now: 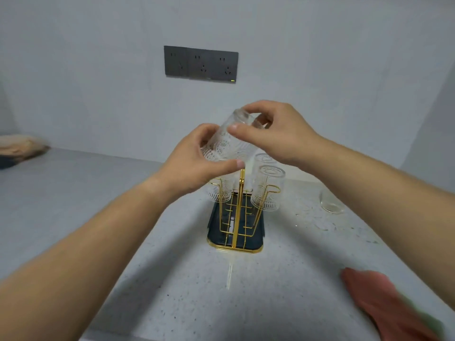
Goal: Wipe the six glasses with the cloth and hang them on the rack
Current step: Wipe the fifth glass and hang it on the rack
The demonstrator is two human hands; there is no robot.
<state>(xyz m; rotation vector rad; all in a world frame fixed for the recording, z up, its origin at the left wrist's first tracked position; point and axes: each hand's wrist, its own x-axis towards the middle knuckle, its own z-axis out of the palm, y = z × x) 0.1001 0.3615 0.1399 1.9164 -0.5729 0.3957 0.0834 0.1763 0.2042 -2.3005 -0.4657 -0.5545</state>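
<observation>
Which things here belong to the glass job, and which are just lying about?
Job: held glass in left hand and right hand, gold rack, hung glasses, spare glass at right, red cloth.
Lying about: socket panel, folded bundle far left.

A clear patterned drinking glass [229, 141] is held tilted above the rack, its thick base raised and pointed away, its mouth lowered toward the left. It is gripped near the mouth by the left hand [194, 166] and pinched near the base by the right hand [280, 136]. Directly below, a gold wire rack [237, 217] with a dark, gold-edged tray base is set on the counter. Three matching glasses are hung on it mouth-down: a front right glass [268, 188], a rear right glass [264, 158] behind it, and a left glass [220, 193], partly hidden. A further clear glass [331, 204] is seen, blurred, on the counter to the right of the rack. A reddish-pink cloth [384, 301] is laid crumpled at the near right.
</observation>
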